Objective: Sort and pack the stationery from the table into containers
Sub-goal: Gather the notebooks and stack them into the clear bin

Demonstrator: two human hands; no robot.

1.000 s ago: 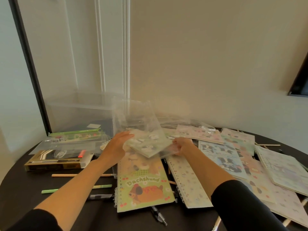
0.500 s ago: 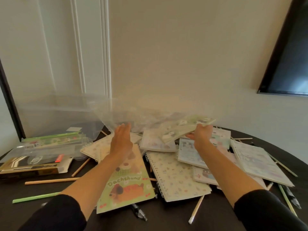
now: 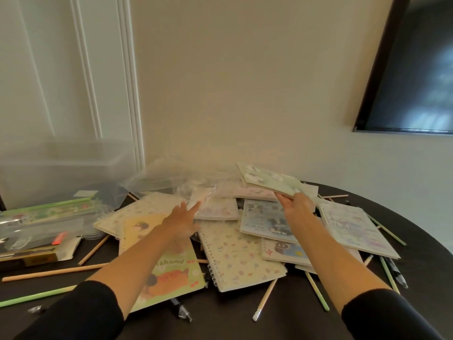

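Two arms outstretched: left hand (image 3: 182, 223) fingers straight, apart, over notebooks (image 3: 235, 253); right hand (image 3: 297, 207) fingers clamped on green notebook (image 3: 269, 180).

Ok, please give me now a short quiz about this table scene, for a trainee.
1. True or false: the left hand holds a pencil.
2. What does the right hand grip? A) a green notebook B) a pen C) a ruler
3. Fill in: the clear box stands to the ___ of the notebook pile.
Key: 1 false, its fingers are straight; 2 A; 3 left.
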